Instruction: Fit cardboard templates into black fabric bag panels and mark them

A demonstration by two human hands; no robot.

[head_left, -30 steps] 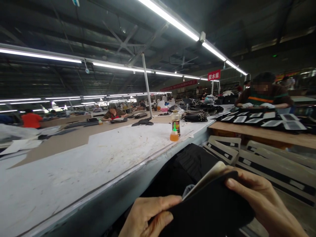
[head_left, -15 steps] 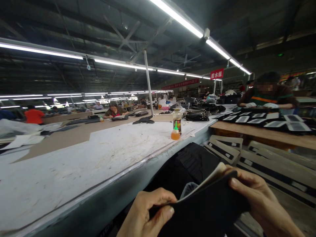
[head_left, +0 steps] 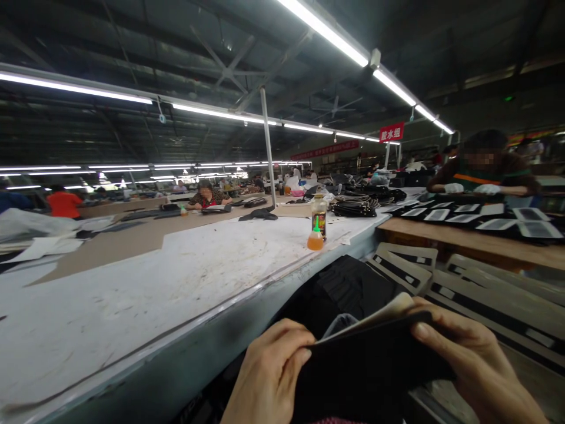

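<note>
Between my hands is a black sheet piece [head_left: 366, 371] with a pale backing [head_left: 384, 312] showing along its upper edge. My left hand [head_left: 273, 371] pinches its left end between thumb and fingers. At the upper right corner, my right hand [head_left: 468, 347] grips it with the thumb in front and the fingers behind. The sheet's lower part runs out of the picture, and its exact kind is unclear. Just behind it lie dark folded pieces [head_left: 348, 288].
A long white-topped table [head_left: 176, 294] runs along my left. Near its edge stand a squeeze bottle [head_left: 315, 238] with a green tip and a taller labelled bottle [head_left: 319, 209]. At right are pale panels with black strips [head_left: 485, 312]; beyond, a gloved co-worker [head_left: 485, 165] works at a wooden table [head_left: 463, 237].
My left hand has closed up, its fingers now nearer the thumb along the sheet's edge. The sheet and right hand sit slightly farther right in the picture. The co-worker's gloved hands shifted slightly.
</note>
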